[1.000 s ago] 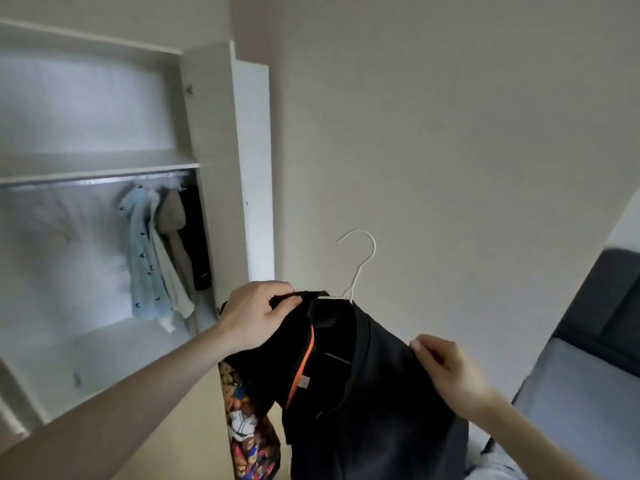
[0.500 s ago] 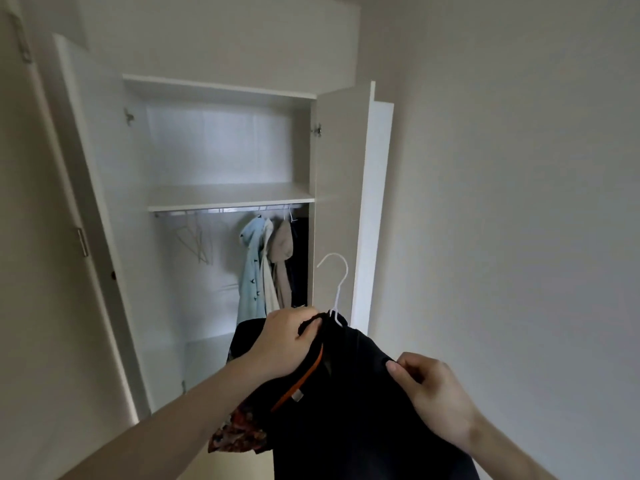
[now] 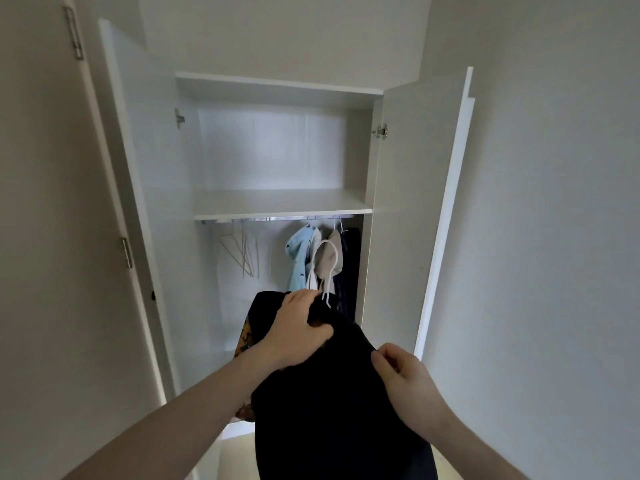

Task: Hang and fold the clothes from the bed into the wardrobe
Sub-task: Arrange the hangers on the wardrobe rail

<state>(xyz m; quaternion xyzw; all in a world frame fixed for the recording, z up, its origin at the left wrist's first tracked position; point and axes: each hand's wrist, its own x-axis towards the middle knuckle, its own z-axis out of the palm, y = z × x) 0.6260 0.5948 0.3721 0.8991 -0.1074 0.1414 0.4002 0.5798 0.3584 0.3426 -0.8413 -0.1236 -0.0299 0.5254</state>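
I hold a black garment (image 3: 332, 403) on a white hanger whose hook (image 3: 327, 268) sticks up above it. My left hand (image 3: 298, 327) grips the garment at the collar by the hanger's neck. My right hand (image 3: 405, 382) pinches its right shoulder. A patterned orange-and-dark fabric (image 3: 244, 341) peeks out under my left forearm. Straight ahead stands the open white wardrobe (image 3: 280, 202). On its rail (image 3: 277, 219) hang a light blue garment (image 3: 299, 261), a beige one (image 3: 329, 261) and a dark one (image 3: 348, 271) at the right end.
Several bare wire hangers (image 3: 242, 251) hang on the rail's left part. The wardrobe's left door (image 3: 128, 188) and right door (image 3: 408, 202) stand wide open. A plain wall (image 3: 554, 237) runs along the right.
My view has swung left and closer, so the wardrobe now sits straight ahead. Both hands keep hold of the black garment, and its hook now stands in front of the hanging clothes.
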